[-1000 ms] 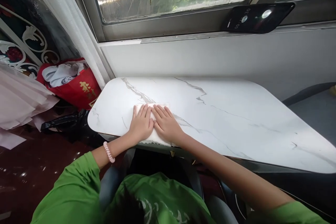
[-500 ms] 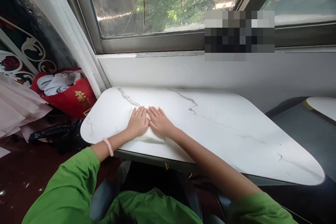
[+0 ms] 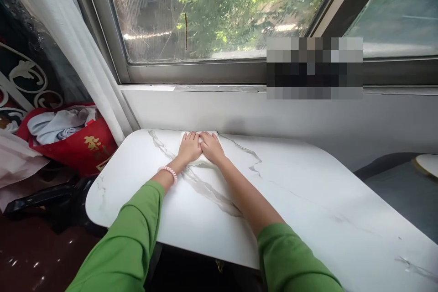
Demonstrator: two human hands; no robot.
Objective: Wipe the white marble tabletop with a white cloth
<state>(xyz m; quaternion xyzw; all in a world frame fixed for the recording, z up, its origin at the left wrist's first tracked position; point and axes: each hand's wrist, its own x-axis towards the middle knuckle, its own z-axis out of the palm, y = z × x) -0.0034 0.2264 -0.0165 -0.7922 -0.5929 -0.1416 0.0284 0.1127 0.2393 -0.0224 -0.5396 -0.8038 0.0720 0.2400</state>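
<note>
Pushed forward since the earlier frame, the cloth [image 3: 203,163] lies at the far edge of the surface [image 3: 308,191], beneath left hand [image 3: 190,149] and right hand [image 3: 212,148], fingers close together, laid over it, probably to spread pressure evenly.

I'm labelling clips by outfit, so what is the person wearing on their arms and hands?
Both arms are in plain green sleeves. Around the left wrist sits a pale pink, coiled-looking bracelet. The right wrist has nothing on it, and both hands are without gloves.
</note>
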